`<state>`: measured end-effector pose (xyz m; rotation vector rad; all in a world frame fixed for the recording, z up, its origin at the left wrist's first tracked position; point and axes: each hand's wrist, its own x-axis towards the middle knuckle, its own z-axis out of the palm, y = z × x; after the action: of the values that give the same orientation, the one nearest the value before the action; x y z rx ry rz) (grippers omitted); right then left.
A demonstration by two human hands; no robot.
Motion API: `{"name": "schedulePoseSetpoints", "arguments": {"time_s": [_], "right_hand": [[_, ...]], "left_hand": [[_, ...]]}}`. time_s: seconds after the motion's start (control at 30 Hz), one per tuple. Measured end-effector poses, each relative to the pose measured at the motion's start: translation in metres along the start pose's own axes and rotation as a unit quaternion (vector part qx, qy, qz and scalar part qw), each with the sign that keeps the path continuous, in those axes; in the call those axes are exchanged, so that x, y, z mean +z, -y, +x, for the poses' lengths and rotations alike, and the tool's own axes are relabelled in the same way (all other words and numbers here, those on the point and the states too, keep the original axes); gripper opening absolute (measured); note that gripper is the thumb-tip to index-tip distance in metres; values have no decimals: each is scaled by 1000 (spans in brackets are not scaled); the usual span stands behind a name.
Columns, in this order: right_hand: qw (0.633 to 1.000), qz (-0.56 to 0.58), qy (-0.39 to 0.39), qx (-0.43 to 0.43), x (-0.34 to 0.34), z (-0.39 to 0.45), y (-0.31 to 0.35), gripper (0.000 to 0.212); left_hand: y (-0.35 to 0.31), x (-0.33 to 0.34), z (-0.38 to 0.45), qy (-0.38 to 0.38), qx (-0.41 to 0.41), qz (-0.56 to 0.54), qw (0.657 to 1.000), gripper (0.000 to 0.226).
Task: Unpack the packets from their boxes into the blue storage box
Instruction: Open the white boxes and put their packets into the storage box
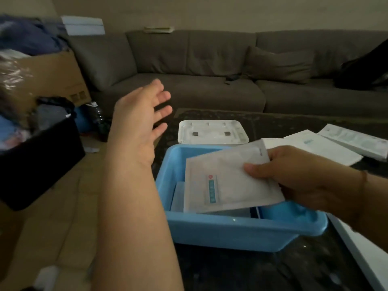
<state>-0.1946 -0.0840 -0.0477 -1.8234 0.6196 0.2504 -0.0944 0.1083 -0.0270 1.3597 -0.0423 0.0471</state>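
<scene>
The grey sofa [210, 66] spans the background, with a cardboard carton [54, 74] and a black bin [37, 162] at the left. The dark bench [262, 269] carries the task items. The blue storage box [231, 229] stands on the bench at centre, open, with a white lid [212, 132] lying upturned just behind it. Flat white packets or flattened packaging [327, 148] lie on the bench to the right of the box, apart from it; which of the two they are cannot be determined. A white box edge [361, 255] shows at the lower right. The right hand [298, 177] holds a white packet [226, 179] with a teal label, its grip pinching the packet's right edge between thumb and fingers. The packet is tilted over the box opening, its lower left corner already inside and its upper right part above the rim. At least one further pale item lies in the box beneath it. The left hand [138, 118] is raised left of the box, fingers spread, its grip released and holding nothing. Step in hand, by judgement: depositing one packet into the storage box. The next move calls for lowering the packet flat onto the contents and releasing the pinch, then fetching further packets from the right side.
</scene>
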Motion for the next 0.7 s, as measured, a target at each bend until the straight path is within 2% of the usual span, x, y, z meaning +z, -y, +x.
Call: {"name": "schedulePoseSetpoints", "arguments": {"time_s": [0.1,0.23,0.4,0.47,0.53,0.6,0.67,0.7], "right_hand": [[999,20,20,37,17,12,-2,24],[998,21,35,51,31,21,-8,17],[997,-25,52,53,36,25,-17,19],[993,-96,51,39,31,21,-12,22],[978,-200,49,23,25,15,-4,38],[958,-280,59,22,18,10,4,65],[945,-318,76,29,13,7,8,93],[938,-335,83,27,13,7,8,99]], "left_hand": [[1,-4,0,6,-4,-2,1000,24],[3,-7,2,7,-11,-10,1000,23],[5,-6,2,1,-10,-7,1000,23],[5,-6,2,0,-9,-3,1000,22],[6,-7,2,-2,-8,2,1000,23],[6,-7,1,-8,-7,10,1000,25],[7,-5,1,-12,-6,16,1000,28],[6,-5,1,-12,-6,17,1000,28]]}}
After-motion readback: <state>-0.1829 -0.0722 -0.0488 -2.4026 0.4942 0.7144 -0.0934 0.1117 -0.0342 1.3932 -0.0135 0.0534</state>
